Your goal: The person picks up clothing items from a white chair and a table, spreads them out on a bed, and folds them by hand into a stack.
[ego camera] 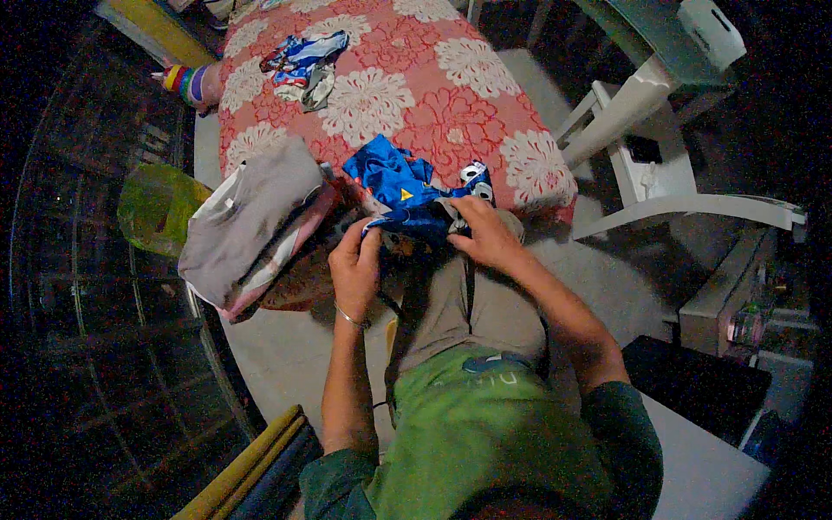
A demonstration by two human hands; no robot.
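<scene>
A blue patterned garment (393, 170) with a small yellow triangle spreads over the near edge of a table or bed under a pink floral cover (448, 123). My left hand (356, 257) pinches its near left edge between thumb and fingers. At the right, my right hand (482, 227) grips the same garment's edge, beside a part with black and white spots (478, 179). Part of the cloth between my hands falls into shadow. To the left lies a pile of grey and pinkish cloth (260, 214), overhanging the near edge.
Farther back on the cover lies a crumpled blue, white and grey garment (309, 68). Beyond the left edge are a rainbow-striped item (188, 84) and a yellow-green bag (159, 205). White chairs (650, 162) stand at the right, one bearing a dark object (643, 149).
</scene>
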